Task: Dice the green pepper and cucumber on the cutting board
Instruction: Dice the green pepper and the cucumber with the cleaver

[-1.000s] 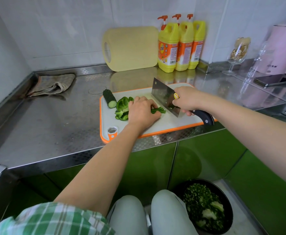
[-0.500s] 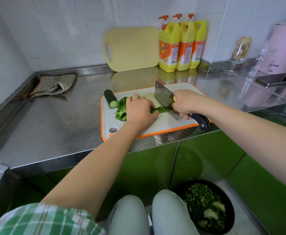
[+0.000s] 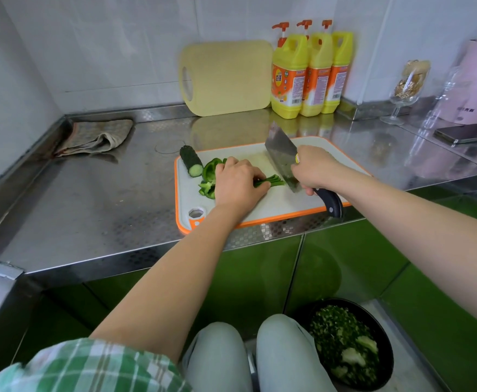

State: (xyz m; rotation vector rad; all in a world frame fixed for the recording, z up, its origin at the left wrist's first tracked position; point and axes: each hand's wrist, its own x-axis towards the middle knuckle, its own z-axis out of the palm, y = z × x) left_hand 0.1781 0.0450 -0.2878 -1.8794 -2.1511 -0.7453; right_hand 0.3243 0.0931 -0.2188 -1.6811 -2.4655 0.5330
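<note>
My left grip (image 3: 238, 183) curls over the green pepper (image 3: 273, 182) on the cutting board (image 3: 262, 207), pinning a bunch of strips whose ends poke out toward the cleaver (image 3: 281, 154). My right grip (image 3: 315, 168) clasps the cleaver's handle, blade edge down by the strip ends (touching or not, I cannot tell). The cucumber (image 3: 191, 164) lies at the board's far left corner.

Illegible label print on three yellow bottles (image 3: 289, 66)

Bright, even light, soft mirror-like glare on the steel counter (image 3: 373, 154) beyond the right hand (image 3: 313, 168), faint shadow beneath the left hand (image 3: 238, 183), wide-angle bending toward the edges, plaid sleeve (image 3: 90, 366) near the camera blurred.
</note>
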